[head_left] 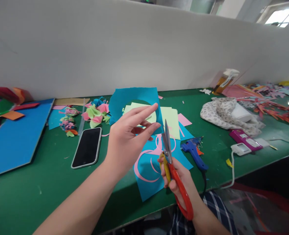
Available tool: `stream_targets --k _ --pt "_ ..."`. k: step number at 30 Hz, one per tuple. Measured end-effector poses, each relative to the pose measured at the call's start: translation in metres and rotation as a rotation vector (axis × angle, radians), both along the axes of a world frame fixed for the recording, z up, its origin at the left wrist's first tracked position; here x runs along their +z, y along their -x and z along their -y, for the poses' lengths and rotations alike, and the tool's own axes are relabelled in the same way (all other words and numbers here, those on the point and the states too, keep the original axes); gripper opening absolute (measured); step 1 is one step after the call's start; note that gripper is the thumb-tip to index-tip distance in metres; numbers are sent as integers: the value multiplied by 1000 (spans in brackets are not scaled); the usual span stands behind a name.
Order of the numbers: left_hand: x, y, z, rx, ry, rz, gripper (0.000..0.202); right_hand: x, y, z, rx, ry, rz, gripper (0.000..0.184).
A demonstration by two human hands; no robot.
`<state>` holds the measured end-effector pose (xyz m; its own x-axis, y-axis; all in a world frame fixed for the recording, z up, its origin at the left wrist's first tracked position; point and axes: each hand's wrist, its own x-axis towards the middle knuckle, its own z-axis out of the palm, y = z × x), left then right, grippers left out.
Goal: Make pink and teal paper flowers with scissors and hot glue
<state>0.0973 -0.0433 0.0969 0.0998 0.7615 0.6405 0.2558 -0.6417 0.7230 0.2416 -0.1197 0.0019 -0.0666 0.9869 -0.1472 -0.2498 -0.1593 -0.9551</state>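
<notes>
My left hand (127, 138) pinches the right edge of a raised sheet of blue paper (136, 94) between thumb and fingers. A large rounded hole is cut in that sheet. My right hand (183, 176) grips scissors (168, 148) with one red and one yellow handle loop. Their blades point up, slightly parted, close to the sheet's lower right edge; whether they touch it I cannot tell. Beneath lie more blue paper (145, 189) and curved pink paper offcuts (144, 178). Pale green sheets (172, 120) lie behind.
Left of my hand are a phone (87, 148), paper petals (94, 114) and a blue board (14, 143). A blue glue gun (195, 153), a patterned cloth (215, 112) and a purple power strip (245, 140) lie right. A white partition (134, 45) stands behind.
</notes>
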Motion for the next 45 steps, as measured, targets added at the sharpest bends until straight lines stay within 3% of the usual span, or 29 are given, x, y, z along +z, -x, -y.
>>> stream_targets --k 4,15,34,45 --pt "-1 0 -1 -28 23 -8 39 1 1 -1 -6 5 16 63" --pt "-3 -5 1 -70 7 -12 41 -5 -2 -4 3 -15 -17 68" --pt "-6 -6 1 -24 -30 -59 41 22 6 2 -114 113 -112 57" --pt "-6 -7 1 -25 -20 -46 41 23 8 2 -143 95 -69 61"
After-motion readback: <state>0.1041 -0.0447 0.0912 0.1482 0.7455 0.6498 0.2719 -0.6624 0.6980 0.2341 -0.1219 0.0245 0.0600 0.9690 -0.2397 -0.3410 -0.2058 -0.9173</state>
